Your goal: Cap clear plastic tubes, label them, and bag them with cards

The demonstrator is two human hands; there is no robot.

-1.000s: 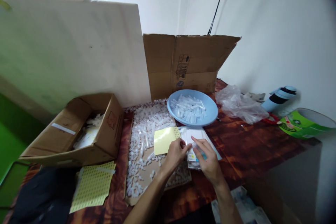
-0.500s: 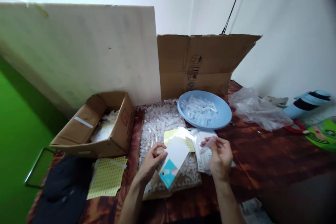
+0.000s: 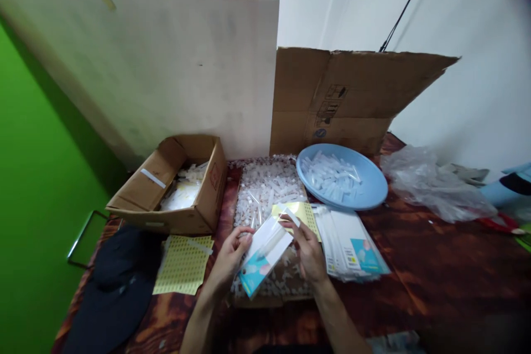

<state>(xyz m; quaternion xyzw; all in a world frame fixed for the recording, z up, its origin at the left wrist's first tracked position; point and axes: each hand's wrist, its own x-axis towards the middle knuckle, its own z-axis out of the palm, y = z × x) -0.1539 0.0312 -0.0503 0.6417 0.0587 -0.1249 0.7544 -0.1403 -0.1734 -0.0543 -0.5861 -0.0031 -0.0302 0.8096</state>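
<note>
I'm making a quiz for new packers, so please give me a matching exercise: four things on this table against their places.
Things:
1. blue bowl
2. black cap
3. white packet
4. plastic bag

Places:
A. between the two hands
B. near left corner of the table
C. in front of the upright cardboard sheet
D. far right, by the wall

Pairs: 1-C, 2-B, 3-A, 4-D

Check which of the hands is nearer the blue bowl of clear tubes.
Right. The right hand sits below the blue bowl, left of the packet stack; the left hand is farther left, beyond the packet both hold.
</note>
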